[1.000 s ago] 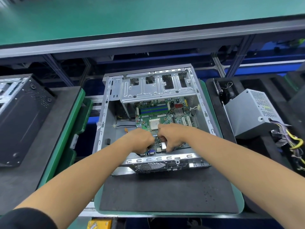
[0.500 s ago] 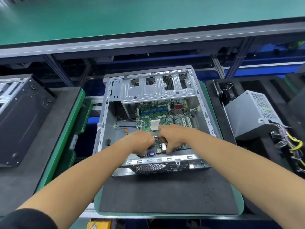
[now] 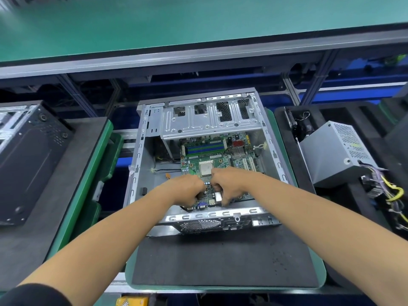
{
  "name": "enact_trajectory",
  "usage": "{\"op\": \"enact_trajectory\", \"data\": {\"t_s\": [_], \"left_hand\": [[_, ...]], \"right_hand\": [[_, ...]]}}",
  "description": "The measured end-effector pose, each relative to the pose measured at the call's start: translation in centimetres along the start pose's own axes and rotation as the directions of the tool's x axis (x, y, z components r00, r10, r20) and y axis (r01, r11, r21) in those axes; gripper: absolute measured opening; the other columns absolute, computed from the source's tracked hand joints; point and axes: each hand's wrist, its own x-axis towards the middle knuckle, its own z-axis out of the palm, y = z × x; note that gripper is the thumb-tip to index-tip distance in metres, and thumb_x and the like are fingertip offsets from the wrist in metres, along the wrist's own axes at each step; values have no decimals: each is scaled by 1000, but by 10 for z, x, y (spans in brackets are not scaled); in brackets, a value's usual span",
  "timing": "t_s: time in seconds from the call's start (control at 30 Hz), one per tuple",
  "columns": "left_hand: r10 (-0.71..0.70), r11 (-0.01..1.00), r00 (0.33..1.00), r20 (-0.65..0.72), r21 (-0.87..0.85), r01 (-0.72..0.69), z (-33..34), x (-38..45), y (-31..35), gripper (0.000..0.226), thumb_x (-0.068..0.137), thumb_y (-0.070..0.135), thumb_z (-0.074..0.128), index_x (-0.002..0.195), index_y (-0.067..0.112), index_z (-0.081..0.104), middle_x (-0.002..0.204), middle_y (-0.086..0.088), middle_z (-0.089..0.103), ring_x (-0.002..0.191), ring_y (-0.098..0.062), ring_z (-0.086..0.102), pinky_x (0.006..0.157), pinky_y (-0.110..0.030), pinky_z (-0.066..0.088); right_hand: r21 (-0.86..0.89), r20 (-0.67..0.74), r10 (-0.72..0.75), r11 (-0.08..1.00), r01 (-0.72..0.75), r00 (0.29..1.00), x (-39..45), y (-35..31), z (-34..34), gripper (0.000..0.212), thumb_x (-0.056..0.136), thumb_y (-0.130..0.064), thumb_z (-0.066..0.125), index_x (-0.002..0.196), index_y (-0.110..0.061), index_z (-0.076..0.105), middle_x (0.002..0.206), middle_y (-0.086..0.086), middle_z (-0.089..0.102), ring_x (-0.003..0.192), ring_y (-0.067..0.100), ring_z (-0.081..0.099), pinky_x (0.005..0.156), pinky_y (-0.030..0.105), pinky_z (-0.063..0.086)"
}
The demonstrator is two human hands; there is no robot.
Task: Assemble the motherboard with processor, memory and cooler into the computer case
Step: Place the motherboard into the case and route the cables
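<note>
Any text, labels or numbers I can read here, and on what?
None can be read.
Motherboard: white printing, too small and blurred.
Processor: marking on its top, not legible.
Power supply: yellowish sticker, blurred.
Yellow object at the bottom edge: print cut off and blurred.

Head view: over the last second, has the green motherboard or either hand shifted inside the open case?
Hardly anything moved. The left hand and right hand stay with fingers curled on the near edge of the green motherboard, which lies as before in the open silver metal computer case; whether they clasp it is hidden. The grey boxy power supply to the right stays put.
</note>
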Motion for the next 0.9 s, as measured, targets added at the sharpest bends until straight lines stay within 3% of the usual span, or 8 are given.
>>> {"op": "enact_trajectory", "data": {"t_s": [0.23, 0.9], "left_hand": [[2, 999, 999, 32, 50, -4, 0, 3, 1, 7, 77, 3, 52, 73, 5, 58, 70, -12, 55, 60, -24, 45, 51, -31, 34], [12, 996, 999, 34, 83, -14, 1, 3, 2, 9, 77, 3, 51, 69, 6, 51, 65, -8, 46, 57, -23, 41, 50, -32, 33]], "right_hand": [[3, -4, -6, 1000, 6, 1000, -2, -1, 0, 34, 67, -18, 81, 77, -12, 50, 101, 5, 44, 73, 24, 48, 61, 35, 44], [25, 6, 1, 1000, -1, 1000, 1, 0, 0, 33, 66, -16, 81, 76, -11, 50, 105, 17, 57, 69, 22, 48, 57, 33, 42]]}}
